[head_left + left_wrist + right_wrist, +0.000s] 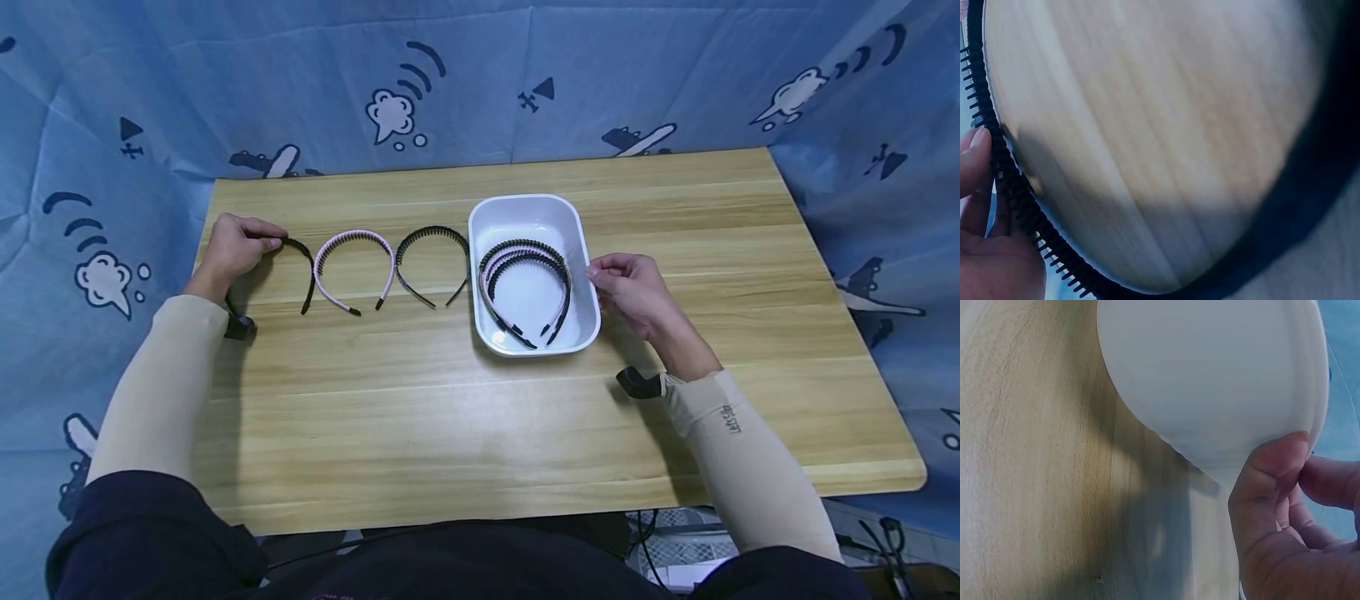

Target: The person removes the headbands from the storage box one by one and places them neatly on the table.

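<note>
Along the right rim of the white tray [527,208], I see the right hand [630,287] pinching the edge between thumb and fingers. Well left of the tray, the left hand [238,250] pinches a black headband [310,273]. Between that and the tray, a pink headband [356,234] and a dark headband [431,229] block the straight path. Several nested headbands [566,285] lie inside the tray (their overlap defeats my count). Beyond it hangs a blue curtain [465,75].
</note>
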Demonstrator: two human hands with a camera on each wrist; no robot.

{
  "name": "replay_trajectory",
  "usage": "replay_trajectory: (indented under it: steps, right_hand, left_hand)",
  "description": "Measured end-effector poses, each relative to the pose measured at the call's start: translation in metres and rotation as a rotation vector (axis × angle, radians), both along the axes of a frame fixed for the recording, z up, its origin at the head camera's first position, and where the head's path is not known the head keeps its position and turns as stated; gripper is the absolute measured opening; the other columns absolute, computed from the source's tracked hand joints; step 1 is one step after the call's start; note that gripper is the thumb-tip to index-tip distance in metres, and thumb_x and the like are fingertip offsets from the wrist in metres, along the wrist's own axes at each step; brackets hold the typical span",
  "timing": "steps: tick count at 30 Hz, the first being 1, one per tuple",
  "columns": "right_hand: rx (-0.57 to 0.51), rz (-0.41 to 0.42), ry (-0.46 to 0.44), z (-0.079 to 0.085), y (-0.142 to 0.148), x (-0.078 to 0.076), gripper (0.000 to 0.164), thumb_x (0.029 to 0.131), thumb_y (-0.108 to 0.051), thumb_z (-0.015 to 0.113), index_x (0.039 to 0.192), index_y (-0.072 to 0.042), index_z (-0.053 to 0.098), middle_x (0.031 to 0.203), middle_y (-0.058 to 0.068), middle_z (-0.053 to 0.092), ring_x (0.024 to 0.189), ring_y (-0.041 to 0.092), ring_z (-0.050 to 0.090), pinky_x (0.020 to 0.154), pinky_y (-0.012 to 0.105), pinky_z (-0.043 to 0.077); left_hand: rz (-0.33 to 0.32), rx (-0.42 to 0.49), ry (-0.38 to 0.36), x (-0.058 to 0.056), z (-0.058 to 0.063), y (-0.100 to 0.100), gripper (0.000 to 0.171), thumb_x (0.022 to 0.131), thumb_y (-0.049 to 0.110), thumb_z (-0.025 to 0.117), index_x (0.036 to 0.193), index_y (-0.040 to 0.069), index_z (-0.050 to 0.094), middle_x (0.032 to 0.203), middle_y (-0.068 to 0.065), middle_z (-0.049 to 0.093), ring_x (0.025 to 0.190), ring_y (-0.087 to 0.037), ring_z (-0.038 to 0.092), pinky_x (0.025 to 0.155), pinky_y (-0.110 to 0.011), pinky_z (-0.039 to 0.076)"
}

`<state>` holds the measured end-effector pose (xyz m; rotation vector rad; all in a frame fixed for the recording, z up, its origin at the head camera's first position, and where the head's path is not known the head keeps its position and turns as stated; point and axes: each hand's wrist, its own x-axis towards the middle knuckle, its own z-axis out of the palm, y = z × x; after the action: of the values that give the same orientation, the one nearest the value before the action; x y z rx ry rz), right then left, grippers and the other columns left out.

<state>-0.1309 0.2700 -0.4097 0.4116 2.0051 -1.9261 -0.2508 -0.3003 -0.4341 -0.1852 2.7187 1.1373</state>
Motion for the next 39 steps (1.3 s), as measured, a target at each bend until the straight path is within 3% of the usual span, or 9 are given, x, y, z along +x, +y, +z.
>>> replay_trajectory:
  steps: [6, 11, 14, 18, 24, 32, 39]
  right_hand:
    - [-0.011, -0.002, -0.007, 0.000, 0.000, 0.000, 0.018, 0.104, -0.007, 0.064, 0.116, 0.006, 0.059, 0.075, -0.005, 0.072, 0.061, 0.007, 0.060, 0.055, 0.022, 0.052]
    - [-0.008, -0.001, -0.007, 0.001, 0.000, 0.001, 0.020, 0.104, -0.007, 0.063, 0.117, 0.007, 0.058, 0.076, -0.006, 0.073, 0.062, 0.006, 0.061, 0.056, 0.022, 0.053]
    - [-0.004, 0.004, -0.008, 0.001, 0.000, 0.001, 0.021, 0.105, -0.007, 0.063, 0.118, 0.007, 0.058, 0.076, -0.006, 0.072, 0.062, 0.006, 0.061, 0.056, 0.021, 0.053]
    - [-0.003, 0.003, -0.008, 0.001, 0.000, 0.001, 0.020, 0.105, -0.007, 0.063, 0.118, 0.007, 0.058, 0.077, -0.006, 0.073, 0.062, 0.006, 0.062, 0.057, 0.021, 0.054]
    - [-0.022, -0.002, -0.006, 0.000, 0.001, 0.001, 0.019, 0.105, -0.007, 0.063, 0.117, 0.006, 0.058, 0.076, -0.006, 0.073, 0.062, 0.006, 0.061, 0.056, 0.022, 0.054]
    - [-0.019, 0.000, 0.003, 0.000, 0.001, 0.000, 0.020, 0.105, -0.007, 0.063, 0.118, 0.007, 0.058, 0.076, -0.005, 0.073, 0.061, 0.007, 0.060, 0.055, 0.022, 0.052]
    - [0.001, 0.008, -0.001, 0.000, 0.001, 0.000, 0.022, 0.105, -0.008, 0.063, 0.120, 0.007, 0.058, 0.077, -0.006, 0.073, 0.062, 0.006, 0.060, 0.057, 0.022, 0.053]
  left_hand:
    - [-0.001, -0.001, -0.003, 0.001, 0.001, -0.001, 0.029, 0.101, 0.008, 0.069, 0.129, 0.002, 0.074, 0.124, 0.001, 0.078, 0.137, -0.037, 0.057, 0.113, -0.045, 0.049]
    - [0.007, -0.007, -0.019, 0.003, 0.002, 0.000, 0.030, 0.103, 0.010, 0.068, 0.131, 0.002, 0.073, 0.132, -0.005, 0.076, 0.141, -0.038, 0.054, 0.116, -0.047, 0.047]
    - [0.025, -0.023, -0.017, 0.005, 0.004, 0.002, 0.030, 0.104, 0.012, 0.065, 0.131, 0.003, 0.073, 0.132, -0.006, 0.075, 0.137, -0.033, 0.057, 0.101, -0.031, 0.053]
    - [0.042, -0.037, 0.004, 0.005, 0.007, 0.005, 0.029, 0.106, 0.013, 0.061, 0.131, 0.004, 0.073, 0.124, -0.001, 0.077, 0.121, -0.021, 0.063, 0.078, -0.016, 0.047]
    - [0.025, -0.032, 0.027, 0.004, 0.021, 0.010, 0.030, 0.107, 0.016, 0.061, 0.132, 0.005, 0.073, 0.132, -0.002, 0.075, 0.128, -0.025, 0.061, 0.093, -0.021, 0.049]
    - [-0.019, -0.044, 0.042, 0.002, 0.041, 0.024, 0.031, 0.107, 0.020, 0.061, 0.133, 0.008, 0.073, 0.144, -0.015, 0.068, 0.109, -0.005, 0.061, 0.076, -0.013, 0.045]
    - [-0.037, -0.011, 0.049, 0.001, 0.049, 0.041, 0.031, 0.107, 0.019, 0.060, 0.134, 0.006, 0.073, 0.145, -0.015, 0.067, 0.127, -0.023, 0.060, 0.079, -0.015, 0.045]
